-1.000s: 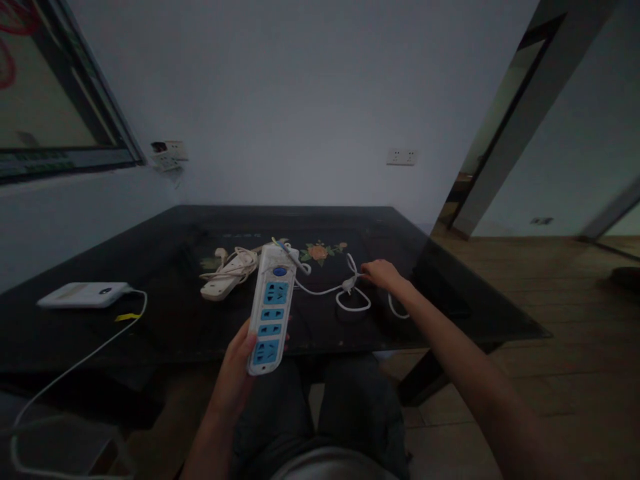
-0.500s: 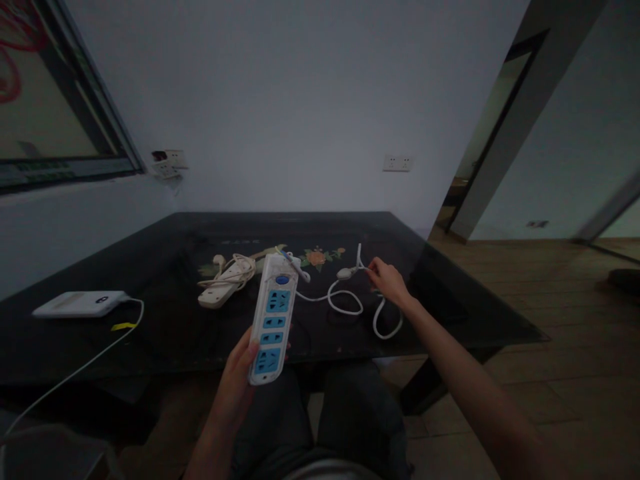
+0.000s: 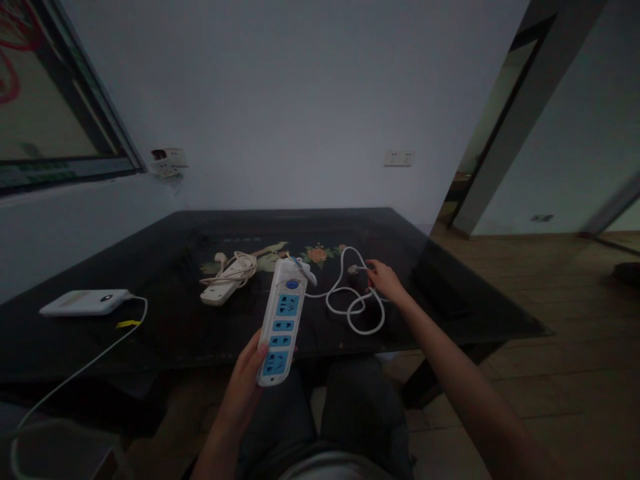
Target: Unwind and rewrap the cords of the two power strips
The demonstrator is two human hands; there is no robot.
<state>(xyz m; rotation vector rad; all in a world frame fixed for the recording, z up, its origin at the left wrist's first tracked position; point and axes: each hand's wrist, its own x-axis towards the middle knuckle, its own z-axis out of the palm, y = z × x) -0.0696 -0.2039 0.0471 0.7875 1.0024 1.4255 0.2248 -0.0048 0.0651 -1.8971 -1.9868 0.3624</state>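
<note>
My left hand [image 3: 246,379] grips the near end of a white power strip [image 3: 283,319] with blue sockets, held above the front edge of the black table [image 3: 165,333]. Its white cord [image 3: 350,303] runs right in loose loops on the table. My right hand [image 3: 384,280] reaches over the table and pinches that cord just behind its plug [image 3: 353,269].
A second, cream power strip [image 3: 226,280] with its cord wound round it lies further back on the table. A white power bank [image 3: 85,301] with a white cable sits at the left. Wall sockets [image 3: 399,158] are on the far wall; wooden floor and a doorway lie right.
My right hand took hold of the cord near the plug and drew it back, so the cord now lies in more loops. The strip in my left hand shifted slightly right.
</note>
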